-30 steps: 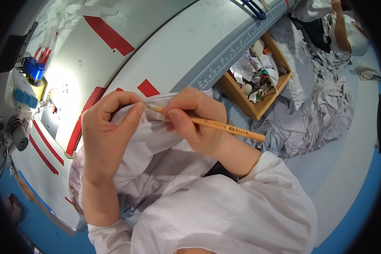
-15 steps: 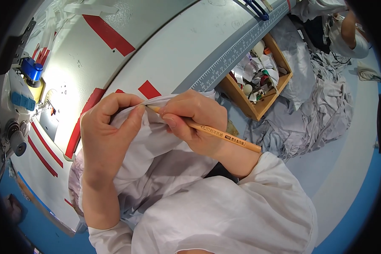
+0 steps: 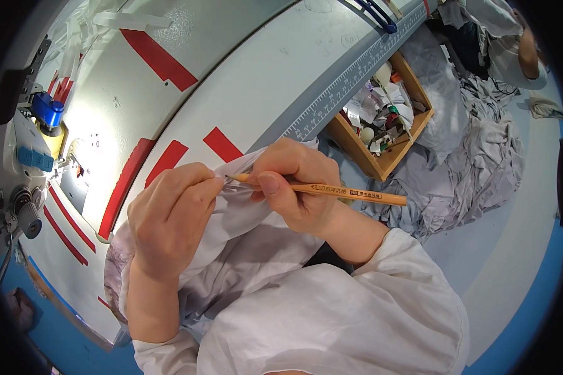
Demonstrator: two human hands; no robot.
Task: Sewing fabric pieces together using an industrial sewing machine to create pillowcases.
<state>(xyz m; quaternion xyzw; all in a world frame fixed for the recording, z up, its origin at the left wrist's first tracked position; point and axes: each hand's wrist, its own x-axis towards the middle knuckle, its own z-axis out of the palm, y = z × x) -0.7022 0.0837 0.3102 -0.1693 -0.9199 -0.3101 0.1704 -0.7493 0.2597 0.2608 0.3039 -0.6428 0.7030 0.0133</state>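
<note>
A pale grey-lilac cloth hangs bunched from both hands at the table's near edge. My left hand is closed, pinching its upper edge between thumb and fingers. My right hand is closed around a light wooden pencil, whose blunt end points right past the wrist. The pencil's sharpened tip is right by the left fingertips, at the cloth's edge; whether it touches the cloth I cannot tell. Some right fingers are hidden behind the cloth and pencil.
At the left stands a sewing machine with its lamp lit. Red tape strips mark the white table, edged by a grey ruler. A wooden drawer of odds and ends juts out right, beside heaped cloth. Another person is at far right.
My left fingers have curled in more and shifted slightly right and down. The pencil has swung flatter, its blunt end moving right and up. The right hand still holds it.
</note>
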